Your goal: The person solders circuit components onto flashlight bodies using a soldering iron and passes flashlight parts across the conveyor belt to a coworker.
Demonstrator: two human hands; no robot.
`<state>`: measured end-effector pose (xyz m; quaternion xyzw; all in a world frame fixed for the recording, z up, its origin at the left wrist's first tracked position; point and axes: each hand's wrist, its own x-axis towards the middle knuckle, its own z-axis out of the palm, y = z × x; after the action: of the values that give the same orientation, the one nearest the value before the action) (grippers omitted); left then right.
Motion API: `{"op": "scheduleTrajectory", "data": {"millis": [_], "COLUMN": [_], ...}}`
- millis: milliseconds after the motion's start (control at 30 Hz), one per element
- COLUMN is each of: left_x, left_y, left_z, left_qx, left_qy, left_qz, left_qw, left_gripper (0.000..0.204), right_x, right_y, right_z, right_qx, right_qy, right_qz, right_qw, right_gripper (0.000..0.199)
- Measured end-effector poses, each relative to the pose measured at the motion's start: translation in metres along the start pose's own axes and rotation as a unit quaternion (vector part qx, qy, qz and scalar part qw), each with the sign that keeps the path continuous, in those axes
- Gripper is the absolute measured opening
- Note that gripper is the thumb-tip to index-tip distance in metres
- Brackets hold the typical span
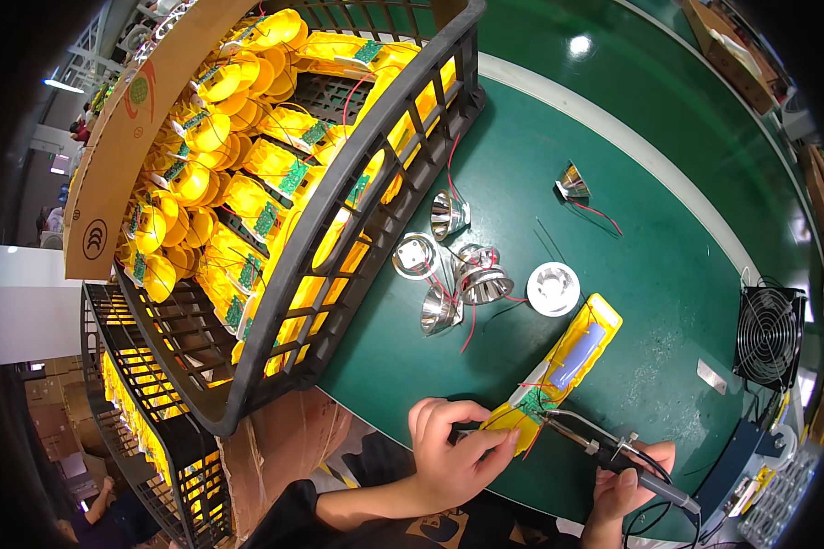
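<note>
Both hands work at the near edge of the green worktop. Her or his left hand, grip closed, pinches the near end of a long yellow plastic housing with a small green circuit board. Just right of that housing, the right hand is wrapped tight around a black-handled soldering iron, its metal tip touching the board. Beyond the housing lie several shiny silver cone reflectors with red wires. Left of it stands a black slatted plastic crate heaped with more yellow housings. Far right sits a small black fan.
</note>
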<state>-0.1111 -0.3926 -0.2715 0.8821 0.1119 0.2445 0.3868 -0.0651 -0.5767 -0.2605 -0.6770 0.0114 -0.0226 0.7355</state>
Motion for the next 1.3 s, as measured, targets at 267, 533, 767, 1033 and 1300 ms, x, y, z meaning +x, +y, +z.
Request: {"op": "scheduleTrajectory", "data": {"millis": [267, 533, 767, 1033, 1300], "left_x": [0.001, 0.01, 0.008, -0.002, -0.005], "left_y": [-0.003, 0.002, -0.001, -0.003, -0.002], "left_z": [0.0, -0.004, -0.005, 0.002, -0.001], "left_qx": [-0.005, 0.001, -0.02, -0.036, -0.125], "left_qy": [0.005, -0.037, -0.035, 0.016, -0.023], "left_qz": [-0.002, -0.013, -0.001, -0.023, -0.088], "left_qw": [1.0, 0.999, 0.999, 0.999, 0.988], "left_gripper": [0.017, 0.017, 0.013, 0.012, 0.017], "right_x": [-0.001, 0.005, 0.007, 0.006, -0.001], "right_y": [0.001, 0.003, -0.004, -0.012, -0.018], "right_z": [0.0, -0.003, -0.01, -0.015, -0.043], "right_qx": [-0.022, 0.019, 0.055, 0.094, 0.114], "right_qy": [-0.007, 0.01, 0.037, 0.059, 0.1], "right_qz": [-0.001, -0.054, -0.063, -0.101, -0.146], "right_qw": [1.0, 0.998, 0.996, 0.989, 0.978], "right_gripper": [0.044, 0.042, 0.044, 0.041, 0.032]}}
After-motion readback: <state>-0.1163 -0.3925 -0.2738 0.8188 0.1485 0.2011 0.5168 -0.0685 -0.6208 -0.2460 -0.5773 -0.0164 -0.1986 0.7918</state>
